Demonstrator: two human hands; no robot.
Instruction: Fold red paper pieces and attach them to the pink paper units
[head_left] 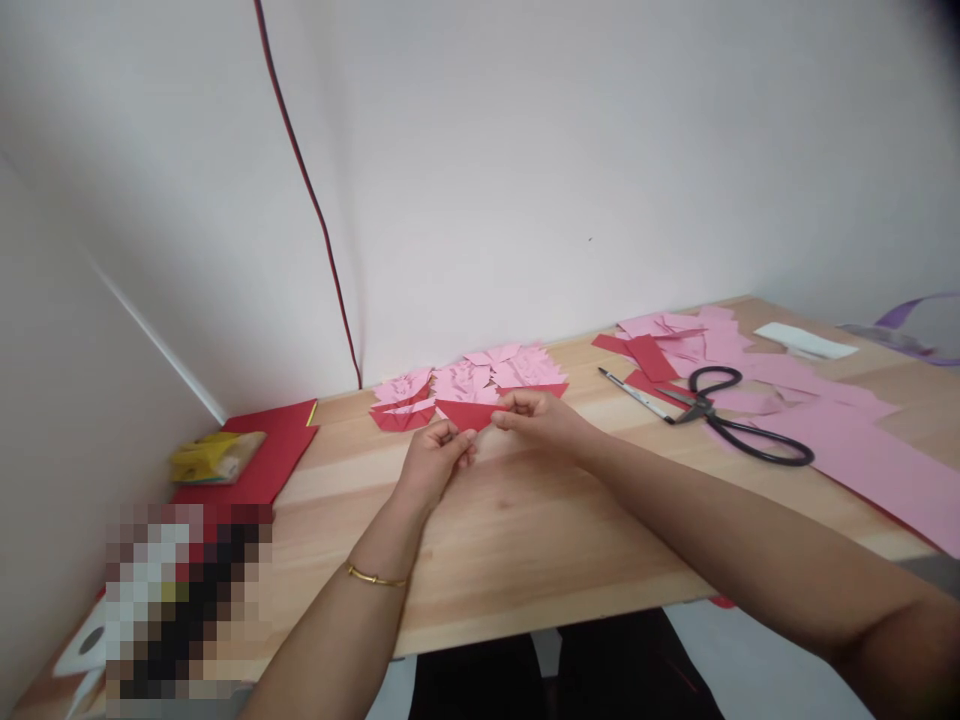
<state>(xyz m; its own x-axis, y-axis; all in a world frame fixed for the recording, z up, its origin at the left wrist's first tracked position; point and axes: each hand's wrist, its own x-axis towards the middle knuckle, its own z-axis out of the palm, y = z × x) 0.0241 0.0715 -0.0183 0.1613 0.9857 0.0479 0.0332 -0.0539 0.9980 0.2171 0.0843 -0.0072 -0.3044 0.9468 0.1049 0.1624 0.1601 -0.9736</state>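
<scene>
Between my hands is a red folded paper piece [469, 412], held just above the wooden table. My left hand [441, 458], with a gold bracelet at its wrist, pinches its lower edge between thumb and fingers. The right corner of the same piece is pinched by my right hand [538, 418]. Just behind, pink folded paper pieces [461, 380] lie in clusters against the wall, with red folded paper [403, 415] in front of the left cluster.
At right lie black-handled scissors [701, 408], a pen [636, 395], pink paper scraps [712, 340], a large pink sheet [892, 470] and a white strip [806, 340]. Red sheets [281, 460] and a yellow packet [214, 458] are at left. The wooden table [525, 560] meets the wall behind.
</scene>
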